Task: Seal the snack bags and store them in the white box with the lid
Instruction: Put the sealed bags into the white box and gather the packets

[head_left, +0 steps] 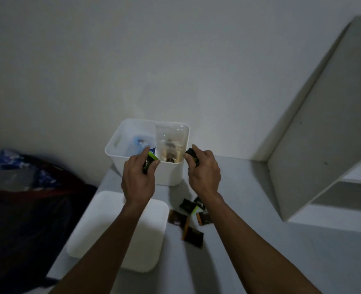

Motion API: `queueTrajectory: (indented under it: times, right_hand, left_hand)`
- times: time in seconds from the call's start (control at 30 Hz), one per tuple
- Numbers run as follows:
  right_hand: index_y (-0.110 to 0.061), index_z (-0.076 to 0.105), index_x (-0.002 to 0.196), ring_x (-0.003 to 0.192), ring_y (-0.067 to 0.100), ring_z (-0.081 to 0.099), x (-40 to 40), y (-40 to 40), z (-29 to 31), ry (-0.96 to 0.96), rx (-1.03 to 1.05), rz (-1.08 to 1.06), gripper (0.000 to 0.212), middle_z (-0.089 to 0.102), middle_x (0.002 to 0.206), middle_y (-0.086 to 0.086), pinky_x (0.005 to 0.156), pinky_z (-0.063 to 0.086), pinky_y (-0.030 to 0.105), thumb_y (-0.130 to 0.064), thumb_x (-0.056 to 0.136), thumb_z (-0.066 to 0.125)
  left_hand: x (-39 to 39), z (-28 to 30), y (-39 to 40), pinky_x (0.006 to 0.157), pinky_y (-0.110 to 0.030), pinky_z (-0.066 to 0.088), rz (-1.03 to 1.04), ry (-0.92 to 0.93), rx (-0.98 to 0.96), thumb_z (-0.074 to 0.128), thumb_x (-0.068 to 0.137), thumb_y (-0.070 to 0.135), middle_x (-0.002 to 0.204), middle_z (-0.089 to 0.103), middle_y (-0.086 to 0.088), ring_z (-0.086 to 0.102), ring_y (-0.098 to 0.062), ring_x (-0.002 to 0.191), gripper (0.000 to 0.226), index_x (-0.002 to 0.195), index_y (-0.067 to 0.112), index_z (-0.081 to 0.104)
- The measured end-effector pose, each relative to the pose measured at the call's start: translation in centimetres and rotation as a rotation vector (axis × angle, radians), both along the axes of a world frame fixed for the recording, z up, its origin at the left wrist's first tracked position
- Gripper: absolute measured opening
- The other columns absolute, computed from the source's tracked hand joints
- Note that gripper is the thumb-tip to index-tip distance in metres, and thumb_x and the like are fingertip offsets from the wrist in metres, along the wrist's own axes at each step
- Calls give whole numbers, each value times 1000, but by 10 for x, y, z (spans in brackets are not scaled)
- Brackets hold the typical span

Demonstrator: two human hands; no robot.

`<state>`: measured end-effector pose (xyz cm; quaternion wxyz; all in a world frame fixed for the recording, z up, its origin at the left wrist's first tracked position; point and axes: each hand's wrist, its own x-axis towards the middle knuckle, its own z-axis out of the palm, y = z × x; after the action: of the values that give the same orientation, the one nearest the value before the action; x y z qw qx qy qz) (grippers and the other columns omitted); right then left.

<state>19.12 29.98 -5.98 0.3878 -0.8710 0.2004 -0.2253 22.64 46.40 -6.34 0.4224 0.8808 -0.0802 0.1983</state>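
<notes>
So this looks like the loading step — both hands are up at the near rim of the white box (pixel 147 172), which sits open in the middle of the frame. The left hand (pixel 138 179) grips a small dark snack packet with a green edge (pixel 149 160), fingers curled round it. The right hand (pixel 205 168) holds another dark packet (pixel 191 155) the same way, right by the box's right corner. Inside the box there's already a clear bag (pixel 171 139) standing upright on the right and something blue (pixel 140 145) on the left, too blurry to name.

The lid (pixel 103 240) lies flat at lower centre, just left of a little pile of loose packets (pixel 191 219) on the grey table (pixel 260 251).

Next move, probably: drop both packets over the rim into the box, then go back down for the pile — the lid only goes on once that's cleared. Whether the clear bag is actually sealed is hard to tell from here.
</notes>
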Motion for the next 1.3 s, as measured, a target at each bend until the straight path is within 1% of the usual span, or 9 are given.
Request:
queueTrajectory:
  times: [0.3, 0.57, 0.67, 0.8, 0.9, 1.0, 1.07, 1.17, 1.3]
  right_hand:
    - [-30, 58, 130, 103, 30, 62, 102, 38, 1, 167, -118, 5, 36, 59, 119, 4, 79, 47, 35, -45, 98, 51]
    - [-25, 65, 115, 89, 27, 63, 155, 26, -36, 423, -285, 74, 26, 61, 105, 4, 68, 47, 32, -39, 93, 61]
    - [-26, 67, 108, 90, 25, 64, 165, 25, -47, 512, -304, 126, 22, 65, 104, 3, 70, 52, 35, -34, 89, 62]
    - [-24, 69, 107, 93, 27, 65, 169, 24, -49, 578, -307, 139, 19, 67, 105, 4, 68, 47, 31, -26, 88, 63]
    - [-18, 69, 108, 96, 31, 65, 163, 21, -41, 521, -262, 90, 23, 66, 109, 8, 68, 42, 30, -18, 86, 62]
    - [-14, 67, 116, 102, 33, 63, 147, 12, -32, 392, -220, 15, 26, 65, 114, 13, 76, 50, 35, -19, 95, 54]
    - [-13, 66, 121, 104, 34, 63, 129, 0, -28, 292, -181, -45, 29, 65, 116, 15, 84, 53, 41, -22, 98, 52]
    - [-15, 66, 124, 100, 30, 66, 93, -27, -29, 149, -108, -154, 32, 67, 117, 13, 88, 53, 39, -28, 98, 54]
    - [-15, 61, 130, 111, 26, 62, 27, -64, -51, 130, -20, -273, 38, 63, 126, 10, 95, 51, 40, -35, 99, 53]
  left_hand:
    - [122, -5, 1, 81, -29, 43, -138, 165, -31, 67, 92, 32, 113, 65, -7, 60, -25, 104, 41, 132, 26, 60]
    - [182, -52, -16, 89, -44, 54, -310, 443, 118, 70, 88, 34, 108, 72, -5, 66, -25, 100, 33, 119, 24, 68]
    - [194, -58, -20, 88, -33, 48, -386, 507, 208, 64, 92, 24, 112, 71, -12, 65, -28, 103, 28, 117, 14, 69]
    - [199, -53, -23, 91, -37, 47, -476, 575, 242, 48, 99, 20, 114, 70, -17, 63, -34, 105, 29, 110, 6, 71]
    - [193, -44, -24, 94, -37, 45, -457, 568, 197, 44, 101, 18, 117, 68, -20, 61, -36, 109, 32, 110, 2, 70]
    - [178, -33, -24, 98, -34, 42, -389, 506, 136, 46, 101, 20, 124, 66, -19, 59, -35, 115, 32, 118, 5, 67]
    - [163, -29, -26, 99, -34, 42, -367, 409, 78, 50, 100, 22, 124, 67, -17, 60, -33, 115, 31, 121, 7, 67]
    - [135, -28, -31, 100, -33, 41, -351, 235, -37, 56, 98, 24, 123, 67, -13, 60, -28, 115, 30, 122, 9, 65]
    - [86, -40, -51, 92, -39, 48, -364, 64, -51, 56, 98, 25, 114, 68, -10, 60, -27, 108, 27, 119, 10, 66]
